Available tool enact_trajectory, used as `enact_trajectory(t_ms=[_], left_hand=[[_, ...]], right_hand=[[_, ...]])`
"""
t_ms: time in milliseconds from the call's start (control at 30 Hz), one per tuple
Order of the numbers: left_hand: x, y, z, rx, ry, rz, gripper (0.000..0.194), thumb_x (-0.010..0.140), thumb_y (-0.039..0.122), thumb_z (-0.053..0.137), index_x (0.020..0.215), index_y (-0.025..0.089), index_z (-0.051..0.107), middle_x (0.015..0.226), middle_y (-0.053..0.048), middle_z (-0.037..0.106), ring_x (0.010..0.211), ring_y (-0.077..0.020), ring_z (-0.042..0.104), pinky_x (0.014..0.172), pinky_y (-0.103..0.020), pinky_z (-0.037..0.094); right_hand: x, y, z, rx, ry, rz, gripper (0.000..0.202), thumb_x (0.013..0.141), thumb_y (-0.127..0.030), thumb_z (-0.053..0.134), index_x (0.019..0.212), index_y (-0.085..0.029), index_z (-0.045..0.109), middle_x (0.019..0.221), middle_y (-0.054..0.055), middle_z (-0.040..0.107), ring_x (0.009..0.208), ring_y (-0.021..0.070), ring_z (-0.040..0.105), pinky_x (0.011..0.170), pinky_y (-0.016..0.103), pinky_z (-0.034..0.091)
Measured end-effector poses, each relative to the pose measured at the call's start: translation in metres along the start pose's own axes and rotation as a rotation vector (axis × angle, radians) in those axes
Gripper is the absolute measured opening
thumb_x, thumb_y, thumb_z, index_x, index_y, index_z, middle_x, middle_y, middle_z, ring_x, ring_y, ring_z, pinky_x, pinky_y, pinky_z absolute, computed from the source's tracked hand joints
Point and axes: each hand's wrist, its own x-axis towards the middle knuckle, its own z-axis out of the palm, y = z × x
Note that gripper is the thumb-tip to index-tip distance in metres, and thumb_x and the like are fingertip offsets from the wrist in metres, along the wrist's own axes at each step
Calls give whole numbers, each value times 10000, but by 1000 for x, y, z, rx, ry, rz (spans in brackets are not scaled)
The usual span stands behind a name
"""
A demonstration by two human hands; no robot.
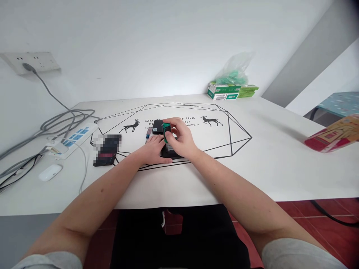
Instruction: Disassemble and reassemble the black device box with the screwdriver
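Note:
My right hand [183,139] pinches a small green tool [166,129] between thumb and fingers, above a flat black device [174,155]. The tool's exact kind is unclear. A pale label shows on the device, which looks like an opened phone; the hands hide much of it. Holding the device's left side, my left hand [153,150] has its thumb along the near edge and its fingers toward the far edge. Just beyond lies a black panel [157,126] with a small pale sticker. A screwdriver [148,132] with a blue-and-red handle lies left of the panel.
At left are a pixelated dark object [108,153], a power strip [75,136], grey cables [67,116] and a white earbud case [50,172]. Green-and-white boxes [224,89] bearing a plastic bag [235,73] stand against the wall. A red-and-yellow packet [331,136] lies at right.

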Motion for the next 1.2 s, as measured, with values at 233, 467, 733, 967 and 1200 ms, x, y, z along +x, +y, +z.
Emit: enact_trajectory(t_ms=[233,467,733,967,1200], left_hand=[[0,1,1,-27,9,-8,1034,883,800,733,1704,253,422,1738,-184,441,1608,-523,350,1332,-693,258],[-1,3,-2,-14,-32,-29,1128,895,841,691,1765,228,314,1819,-197,305,1637,-519,303,1340,-674,239],[-2,8,-6,59,-74,-51,1002,924,848,642,1658,192,454,1671,-232,486,1601,-532,349,1324,-666,257],[-1,10,-8,86,-115,-68,1052,926,907,568,1644,149,444,1664,-265,481,1600,-536,346,1310,-658,265],[-2,9,-6,51,-99,-67,1070,917,884,567,1698,182,357,1776,-239,374,1647,-507,305,1323,-646,224]], right_hand=[[-2,1,0,79,-23,25,288,1046,-380,599,1315,-310,673,1286,99,666,1127,256,687,912,473,666],[-4,1,1,20,12,14,305,1028,-402,665,1324,-325,661,1237,82,690,1077,247,684,910,461,654],[-5,3,-4,9,-17,-67,410,1107,-247,389,1394,-333,669,1370,91,695,1288,265,678,1128,554,600],[-1,8,-9,-124,102,-160,353,1074,-181,438,1225,-309,730,1109,81,615,1078,251,646,974,519,607],[-2,6,-4,126,55,62,345,959,-454,793,1193,-303,589,1243,66,749,1044,228,748,979,477,646]])
